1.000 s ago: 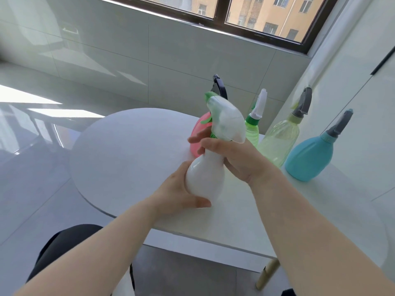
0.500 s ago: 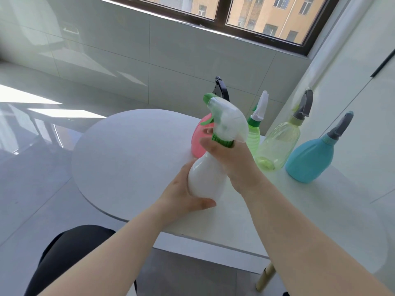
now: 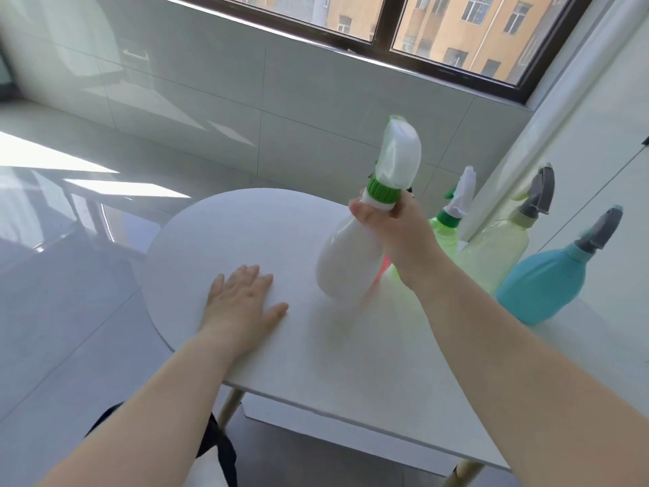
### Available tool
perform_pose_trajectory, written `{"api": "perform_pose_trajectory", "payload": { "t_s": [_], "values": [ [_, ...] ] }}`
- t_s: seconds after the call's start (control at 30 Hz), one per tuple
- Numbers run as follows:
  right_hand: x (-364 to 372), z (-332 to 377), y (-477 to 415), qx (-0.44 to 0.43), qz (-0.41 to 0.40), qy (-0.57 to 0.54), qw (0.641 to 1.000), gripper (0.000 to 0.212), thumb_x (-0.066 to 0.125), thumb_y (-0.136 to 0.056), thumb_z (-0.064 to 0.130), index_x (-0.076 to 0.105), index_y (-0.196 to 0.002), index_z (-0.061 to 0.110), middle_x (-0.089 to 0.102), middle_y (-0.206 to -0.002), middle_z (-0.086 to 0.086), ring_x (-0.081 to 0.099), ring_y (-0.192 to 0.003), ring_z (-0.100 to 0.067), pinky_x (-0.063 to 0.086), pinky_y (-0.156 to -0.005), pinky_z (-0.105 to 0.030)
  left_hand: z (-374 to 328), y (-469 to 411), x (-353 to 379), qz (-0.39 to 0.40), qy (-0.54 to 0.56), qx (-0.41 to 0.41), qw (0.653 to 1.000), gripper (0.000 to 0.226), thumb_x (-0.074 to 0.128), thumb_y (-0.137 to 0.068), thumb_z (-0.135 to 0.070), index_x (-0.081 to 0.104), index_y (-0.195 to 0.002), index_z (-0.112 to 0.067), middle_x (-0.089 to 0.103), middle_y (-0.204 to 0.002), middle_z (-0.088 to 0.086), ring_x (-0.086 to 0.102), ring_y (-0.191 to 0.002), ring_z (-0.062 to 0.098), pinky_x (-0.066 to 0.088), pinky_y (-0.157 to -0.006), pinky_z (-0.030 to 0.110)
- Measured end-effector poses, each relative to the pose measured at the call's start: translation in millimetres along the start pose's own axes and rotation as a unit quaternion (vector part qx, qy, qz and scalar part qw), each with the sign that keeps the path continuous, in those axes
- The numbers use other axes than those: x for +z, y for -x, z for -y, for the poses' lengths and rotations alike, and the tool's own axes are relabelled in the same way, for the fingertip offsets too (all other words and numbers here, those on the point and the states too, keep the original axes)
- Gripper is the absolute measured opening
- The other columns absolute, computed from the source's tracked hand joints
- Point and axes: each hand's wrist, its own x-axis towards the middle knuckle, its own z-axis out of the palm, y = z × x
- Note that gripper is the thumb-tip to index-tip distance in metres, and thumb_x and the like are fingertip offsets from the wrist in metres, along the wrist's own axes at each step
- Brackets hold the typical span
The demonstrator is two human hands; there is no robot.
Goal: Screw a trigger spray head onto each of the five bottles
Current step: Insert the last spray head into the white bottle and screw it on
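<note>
My right hand (image 3: 397, 230) grips the neck of a white bottle (image 3: 346, 261), just below the green collar of its white trigger spray head (image 3: 398, 159). The bottle is tilted and blurred, its base just above the white table (image 3: 281, 223). My left hand (image 3: 242, 300) lies flat on the table with fingers spread, holding nothing. Behind my right hand stand a green bottle (image 3: 446, 233) with a white head, a pale yellow bottle (image 3: 498, 251) with a grey head and a blue bottle (image 3: 541, 282) with a grey head. Only a sliver of the pink bottle (image 3: 381, 270) shows.
The table stands against a white wall (image 3: 579, 135) on the right, with a tiled wall and window behind. The table's near edge runs below my forearms, over a grey tiled floor (image 3: 70, 311). A dark seat (image 3: 217, 448) is below me.
My left hand has let go of the white bottle and dropped flat onto the table. My right hand has carried the bottle to the right, toward the row of bottles.
</note>
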Motion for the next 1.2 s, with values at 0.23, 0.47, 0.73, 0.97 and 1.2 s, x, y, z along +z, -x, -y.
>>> {"api": "perform_pose_trajectory", "payload": {
  "t_s": [0.23, 0.47, 0.73, 0.97, 1.2],
  "values": [
    [54, -3, -61, -0.006, -0.034, 0.011, 0.999, 0.021, 0.064, -0.078, 0.015, 0.047, -0.089, 0.015, 0.049, -0.07, 0.009, 0.046, -0.065, -0.007, 0.039, -0.061, -0.021, -1, -9, 14, -0.022, -0.026, -0.002, 0.999, 0.057, 0.029, -0.087, -0.053, 0.019, -0.136, -0.026, 0.008, -0.154, -0.002, 0.0, -0.141, 0.015, -0.004, -0.113, 0.039],
    [76, -20, -88, 0.007, -0.047, 0.031, 0.998, 0.027, 0.065, -0.077, 0.018, 0.05, -0.099, 0.013, 0.047, -0.07, 0.013, 0.044, -0.063, 0.0, 0.036, -0.049, -0.006, -1, -10, 16, -0.016, -0.034, -0.005, 0.999, 0.06, 0.025, -0.086, -0.055, 0.013, -0.138, -0.028, 0.003, -0.154, -0.005, -0.005, -0.14, 0.014, -0.008, -0.112, 0.038],
    [75, -32, -85, 0.031, -0.034, 0.017, 0.999, 0.03, 0.069, -0.072, 0.014, 0.046, -0.091, 0.017, 0.05, -0.074, 0.011, 0.05, -0.079, -0.016, 0.04, -0.068, -0.024, -2, -9, 14, -0.012, -0.031, -0.003, 0.999, 0.06, 0.025, -0.086, -0.055, 0.012, -0.138, -0.028, 0.003, -0.154, -0.005, -0.006, -0.14, 0.014, -0.009, -0.112, 0.038],
    [71, -40, -79, 0.038, -0.012, 0.002, 0.999, 0.043, 0.069, -0.073, 0.015, 0.047, -0.109, 0.012, 0.057, -0.099, -0.003, 0.052, -0.091, -0.018, 0.042, -0.082, -0.029, -2, -9, 10, -0.018, -0.035, -0.007, 0.999, 0.06, 0.025, -0.086, -0.055, 0.013, -0.138, -0.028, 0.003, -0.154, -0.005, -0.006, -0.14, 0.014, -0.01, -0.112, 0.038],
    [51, -40, -58, 0.035, 0.02, 0.001, 0.999, 0.057, 0.061, -0.081, 0.018, 0.034, -0.131, 0.015, 0.041, -0.139, -0.005, 0.035, -0.129, -0.015, 0.031, -0.099, -0.024, -2, -8, 11, -0.007, -0.026, -0.007, 1.0, 0.059, 0.028, -0.086, -0.054, 0.015, -0.138, -0.028, 0.005, -0.154, -0.005, -0.004, -0.14, 0.012, -0.009, -0.112, 0.036]
  ]
}}
